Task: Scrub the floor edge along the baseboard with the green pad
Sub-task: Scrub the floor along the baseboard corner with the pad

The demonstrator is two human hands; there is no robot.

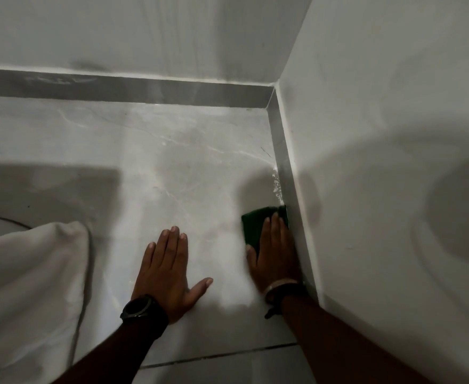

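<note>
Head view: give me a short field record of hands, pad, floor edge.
left hand: flat on floor, fingers straight, holds nothing
right hand: presses green pad onto floor
green pad: at floor edge, against right baseboard
suds: along edge beyond pad
white cloth: on floor, far left

Two hands are counted: one left hand [169, 270] and one right hand [273, 253]. One green pad [255, 225] is seen. One dark watch [140, 307] is counted on the left wrist, and two bands are counted on the right wrist: one pale band [280, 285] and one dark band [284, 294]. One white cloth [31, 273] is seen. Two walls are counted, a back wall [144, 31] and a right wall [380, 134]. Two baseboard strips are counted, a back baseboard [117, 88] and a right baseboard [286, 167]. One grout line [219, 354] is seen, by which the floor [172, 162] is divided into two visible tiles.
</note>
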